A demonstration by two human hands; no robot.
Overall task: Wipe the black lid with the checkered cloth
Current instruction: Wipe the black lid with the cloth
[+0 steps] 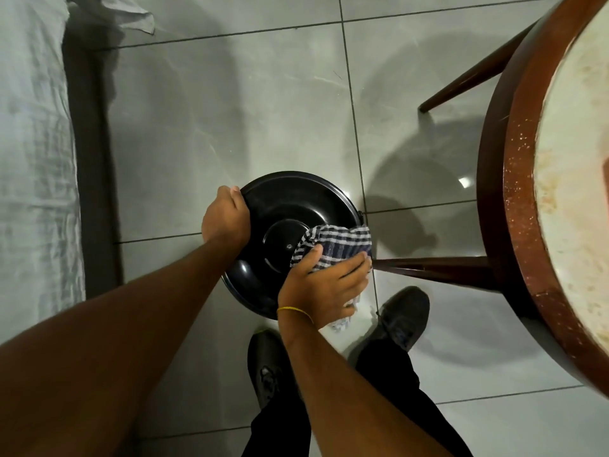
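Note:
A round black lid (290, 206) is held in the air above the tiled floor, its glossy face with a raised centre disc turned up toward me. My left hand (225, 219) grips its left rim, thumb over the edge. The blue-and-white checkered cloth (339, 242) lies pressed against the lid's right side. My right hand (324, 288) is spread flat on top of the cloth, with a loose end hanging below the palm. The lid's lower right part is hidden by that hand.
A round wooden table (520, 225) with a pale worn top fills the right edge, its dark legs (435, 268) slanting toward the lid. A bed with a white sheet (33, 159) runs along the left. My two dark shoes (402, 318) stand on the grey tiles below.

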